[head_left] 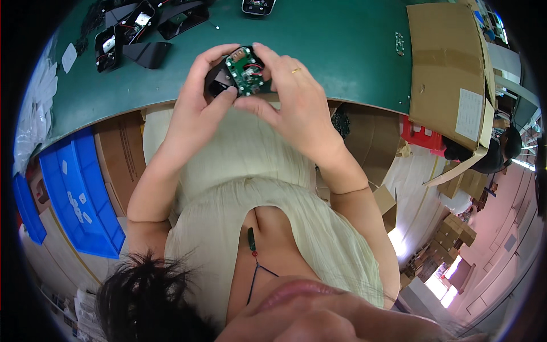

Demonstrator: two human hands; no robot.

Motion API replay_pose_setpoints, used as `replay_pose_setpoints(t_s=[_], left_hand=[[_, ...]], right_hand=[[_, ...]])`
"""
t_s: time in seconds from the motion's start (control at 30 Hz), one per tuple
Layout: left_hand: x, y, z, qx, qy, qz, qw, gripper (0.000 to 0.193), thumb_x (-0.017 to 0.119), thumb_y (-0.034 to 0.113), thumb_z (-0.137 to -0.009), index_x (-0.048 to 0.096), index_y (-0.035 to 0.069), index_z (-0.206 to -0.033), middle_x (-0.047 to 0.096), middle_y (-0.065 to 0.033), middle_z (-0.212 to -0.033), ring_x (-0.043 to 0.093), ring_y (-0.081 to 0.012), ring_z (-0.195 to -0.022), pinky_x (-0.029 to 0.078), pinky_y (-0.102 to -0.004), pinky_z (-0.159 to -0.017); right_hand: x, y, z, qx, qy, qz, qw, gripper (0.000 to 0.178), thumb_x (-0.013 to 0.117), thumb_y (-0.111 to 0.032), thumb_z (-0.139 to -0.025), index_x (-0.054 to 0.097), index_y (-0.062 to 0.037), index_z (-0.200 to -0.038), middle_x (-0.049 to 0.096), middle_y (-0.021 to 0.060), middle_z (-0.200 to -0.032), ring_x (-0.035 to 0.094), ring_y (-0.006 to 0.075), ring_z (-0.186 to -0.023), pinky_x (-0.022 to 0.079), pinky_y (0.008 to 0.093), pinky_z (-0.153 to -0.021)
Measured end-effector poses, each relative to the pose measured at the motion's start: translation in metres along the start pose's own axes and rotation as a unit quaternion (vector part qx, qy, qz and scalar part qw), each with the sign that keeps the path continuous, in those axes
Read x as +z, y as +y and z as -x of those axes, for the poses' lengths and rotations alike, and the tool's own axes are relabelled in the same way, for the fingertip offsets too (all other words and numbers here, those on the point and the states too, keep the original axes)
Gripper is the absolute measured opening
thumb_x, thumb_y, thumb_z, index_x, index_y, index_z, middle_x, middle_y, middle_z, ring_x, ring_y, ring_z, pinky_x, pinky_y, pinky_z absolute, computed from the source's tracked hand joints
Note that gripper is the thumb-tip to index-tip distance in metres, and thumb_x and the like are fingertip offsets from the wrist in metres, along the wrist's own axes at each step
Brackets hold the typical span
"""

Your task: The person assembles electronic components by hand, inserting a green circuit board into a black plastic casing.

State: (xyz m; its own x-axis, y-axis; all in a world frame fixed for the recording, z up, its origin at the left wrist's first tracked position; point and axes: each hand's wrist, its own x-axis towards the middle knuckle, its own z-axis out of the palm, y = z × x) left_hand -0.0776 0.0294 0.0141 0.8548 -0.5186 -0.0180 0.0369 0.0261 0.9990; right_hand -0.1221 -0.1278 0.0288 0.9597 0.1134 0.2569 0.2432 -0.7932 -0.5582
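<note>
Both hands meet above the near edge of the green table (342,62). Between them is a green circuit board (242,71) with white parts and thin red and black wires, next to a black plastic casing (216,80). My left hand (196,105) is closed round the casing, its thumb pressed by the board's lower left corner. On the other side, my right hand (299,100) has its fingers curled at the board's upper right edge and its thumb below. Whether the board sits inside the casing, I cannot tell.
Several opened black casings with wires (134,28) lie at the far left. One black device (258,5) is at the far edge, and a small circuit board (399,44) lies near a cardboard box (444,62) at right. Blue bins (80,194) stand below left.
</note>
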Motion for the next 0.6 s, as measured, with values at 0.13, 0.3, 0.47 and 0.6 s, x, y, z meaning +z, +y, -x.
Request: replay_pose_setpoints(t_s=[0.13,0.3,0.47,0.6], left_hand=[[0.002,-0.003,-0.004,-0.058,0.015,0.044,0.997,0.043,0.045,-0.006,-0.08,0.04,0.002,-0.122,0.046,-0.0063,-0.116,0.045,-0.0134,-0.107,0.041,-0.0281,-0.088],[0.004,-0.003,-0.005,-0.054,0.038,0.071,0.995,0.038,0.049,-0.005,-0.079,0.041,-0.001,-0.116,0.05,-0.0083,-0.108,0.049,-0.0124,-0.098,0.042,-0.0256,-0.083],[-0.005,0.001,-0.01,-0.182,0.02,0.135,0.974,0.037,0.051,0.003,-0.08,0.042,0.0,-0.116,0.052,-0.0075,-0.104,0.052,-0.0128,-0.092,0.043,-0.0267,-0.079],[-0.003,0.0,-0.008,-0.191,0.065,0.235,0.951,0.034,0.052,0.011,-0.083,0.045,0.002,-0.114,0.056,-0.0053,-0.096,0.054,-0.013,-0.088,0.044,-0.0297,-0.076]], right_hand=[[0.009,0.003,0.0,-0.018,0.055,0.026,0.998,0.064,0.071,-0.02,-0.064,0.043,0.0002,-0.118,0.052,0.0112,-0.083,0.051,0.0268,-0.074,0.046,0.0352,-0.062],[0.009,-0.002,-0.001,-0.029,0.076,-0.017,0.997,0.064,0.073,-0.006,-0.062,0.045,-0.0019,-0.119,0.05,0.0061,-0.075,0.05,0.0166,-0.064,0.044,0.0262,-0.054],[0.006,0.003,0.0,-0.033,0.104,-0.035,0.993,0.061,0.069,0.001,-0.061,0.046,-0.0016,-0.117,0.051,0.0059,-0.075,0.051,0.0155,-0.062,0.045,0.0254,-0.053],[0.006,-0.005,0.006,-0.057,0.066,-0.08,0.993,0.058,0.069,0.003,-0.06,0.048,-0.0017,-0.114,0.053,0.0067,-0.078,0.052,0.0155,-0.062,0.046,0.0239,-0.055]])
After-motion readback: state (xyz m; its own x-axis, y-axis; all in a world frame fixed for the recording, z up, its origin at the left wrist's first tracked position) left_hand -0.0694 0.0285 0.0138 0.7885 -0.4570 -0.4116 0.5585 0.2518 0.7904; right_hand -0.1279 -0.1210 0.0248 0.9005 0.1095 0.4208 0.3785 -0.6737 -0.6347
